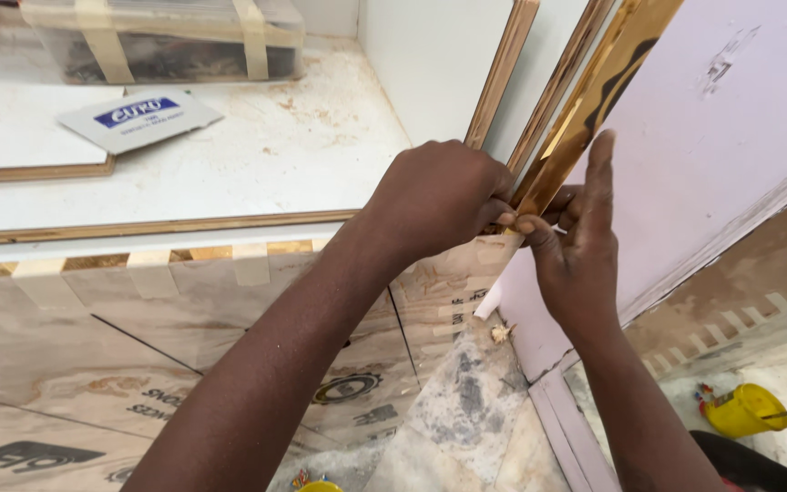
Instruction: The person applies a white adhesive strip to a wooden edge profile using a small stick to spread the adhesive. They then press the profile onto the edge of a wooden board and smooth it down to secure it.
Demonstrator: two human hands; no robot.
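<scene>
Both hands, left hand (439, 196) and right hand (580, 228), pinch the lower end of the gold metal trim strip (594, 100) against the white panel edge (503, 82); it looks thin, stiff, slippery, best held by its edges.

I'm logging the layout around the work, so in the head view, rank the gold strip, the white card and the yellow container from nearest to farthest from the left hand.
From the left hand:
1. Gold strip, at its fingers, running up to the right.
2. White card with a blue label, up-left on the white counter.
3. Yellow container, low on the floor at the far right.
</scene>
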